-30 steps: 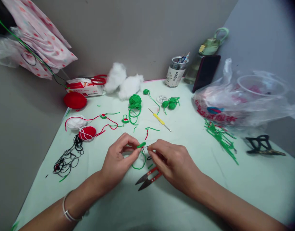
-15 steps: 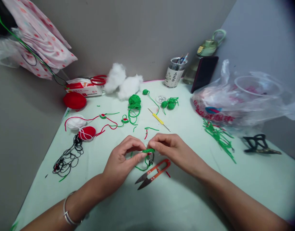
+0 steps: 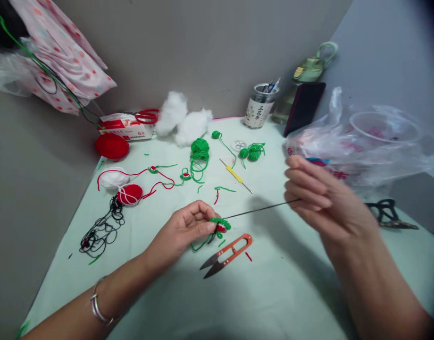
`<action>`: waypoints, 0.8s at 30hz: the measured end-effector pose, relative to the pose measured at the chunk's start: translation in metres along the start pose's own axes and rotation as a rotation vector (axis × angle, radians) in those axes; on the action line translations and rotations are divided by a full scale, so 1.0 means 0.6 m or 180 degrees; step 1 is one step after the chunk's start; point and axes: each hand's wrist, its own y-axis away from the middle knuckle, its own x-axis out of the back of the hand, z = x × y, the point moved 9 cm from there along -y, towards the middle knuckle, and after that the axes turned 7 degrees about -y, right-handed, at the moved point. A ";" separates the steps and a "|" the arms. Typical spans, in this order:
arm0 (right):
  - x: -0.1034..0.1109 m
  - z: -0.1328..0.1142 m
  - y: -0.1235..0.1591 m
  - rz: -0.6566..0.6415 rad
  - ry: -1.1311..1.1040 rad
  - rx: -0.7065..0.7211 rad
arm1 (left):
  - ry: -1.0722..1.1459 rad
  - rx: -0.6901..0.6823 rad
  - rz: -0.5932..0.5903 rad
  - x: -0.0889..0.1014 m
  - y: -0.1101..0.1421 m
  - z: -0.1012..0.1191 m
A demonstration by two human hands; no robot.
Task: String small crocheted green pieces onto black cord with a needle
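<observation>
Crocheted piece: small, green along the upper edge, red patch in the middle, another bit of green below. Pinched at its left end, held up near the middle of the scene, green edge running roughly left to right with a slight drop at the right. Exact outline partly hidden.

Black thread: thin, pulled taut and nearly straight, from the top of the piece out to the right, rising slightly; far end gripped, out of sight. Dark strands hang at the piece's left side. Green yarn tail curves down and left.
</observation>
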 end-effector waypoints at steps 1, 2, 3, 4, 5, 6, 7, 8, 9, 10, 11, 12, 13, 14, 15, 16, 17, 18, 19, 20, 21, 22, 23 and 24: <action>0.011 -0.024 0.004 0.0055 0.0099 0.0177 | 0.0029 0.0026 -0.0029 0.000 0.000 -0.002; 0.028 -0.052 0.008 0.0166 0.0220 0.0459 | 0.0045 0.0049 -0.0046 0.000 -0.001 -0.003; 0.045 -0.076 0.012 0.0266 0.0380 0.0720 | 0.0049 0.0066 -0.0051 0.001 -0.001 -0.003; 0.062 -0.100 0.016 0.0353 0.0571 0.0989 | 0.0046 0.0073 -0.0048 0.001 -0.001 -0.003; 0.075 -0.121 0.020 0.0381 0.0832 0.1272 | 0.0040 0.0079 -0.0049 0.001 -0.001 -0.003; 0.083 -0.140 0.024 0.0382 0.1158 0.1569 | 0.0044 0.0086 -0.0068 -0.001 -0.001 -0.003; 0.086 -0.155 0.028 0.0370 0.1493 0.1837 | 0.0062 0.0098 -0.0105 -0.003 -0.001 -0.003; 0.088 -0.165 0.031 0.0385 0.1750 0.2046 | 0.0093 0.0113 -0.0147 -0.006 -0.001 -0.003; 0.088 -0.168 0.033 0.0427 0.1888 0.2162 | 0.0124 0.0126 -0.0175 -0.008 -0.001 -0.004; 0.088 -0.166 0.031 0.0494 0.1893 0.2188 | 0.0144 0.0140 -0.0181 -0.009 -0.001 -0.004; 0.087 -0.158 0.028 0.0566 0.1786 0.2148 | 0.0153 0.0144 -0.0148 -0.008 -0.001 -0.005; 0.083 -0.144 0.023 0.0608 0.1630 0.2039 | 0.0145 0.0134 -0.0084 -0.004 -0.001 -0.004; 0.075 -0.126 0.017 0.0606 0.1490 0.1906 | 0.0126 0.0117 -0.0009 0.000 -0.001 -0.004; 0.061 -0.103 0.012 0.0524 0.1436 0.1760 | 0.0104 0.0098 0.0059 0.003 -0.001 -0.003; 0.042 -0.075 0.005 0.0368 0.1506 0.1537 | 0.0079 0.0076 0.0108 0.006 -0.002 -0.002; 0.021 -0.043 0.001 0.0165 0.1660 0.1279 | 0.0050 0.0045 0.0133 0.007 -0.002 -0.001; -0.004 -0.007 0.000 -0.0129 0.1924 0.0993 | 0.0013 0.0013 0.0140 0.008 -0.003 0.001; -0.027 0.025 0.003 -0.0400 0.2210 0.0793 | -0.0019 -0.0021 0.0139 0.008 -0.004 0.002; -0.049 0.056 0.010 -0.0710 0.2468 0.0614 | -0.0037 -0.0055 0.0137 0.008 -0.004 0.003; -0.065 0.081 0.018 -0.0942 0.2681 0.0517 | -0.0042 -0.0080 0.0133 0.007 -0.005 0.004; -0.077 0.100 0.026 -0.1101 0.2881 0.0484 | -0.0031 -0.0099 0.0134 0.007 -0.006 0.005; -0.086 0.110 0.034 -0.1201 0.3072 0.0583 | -0.0009 -0.0110 0.0147 0.008 -0.007 0.005; -0.094 0.113 0.040 -0.1257 0.3262 0.0826 | 0.0028 -0.0108 0.0161 0.009 -0.007 0.005; -0.102 0.109 0.048 -0.1306 0.3465 0.1191 | 0.0081 -0.0090 0.0161 0.009 -0.007 0.004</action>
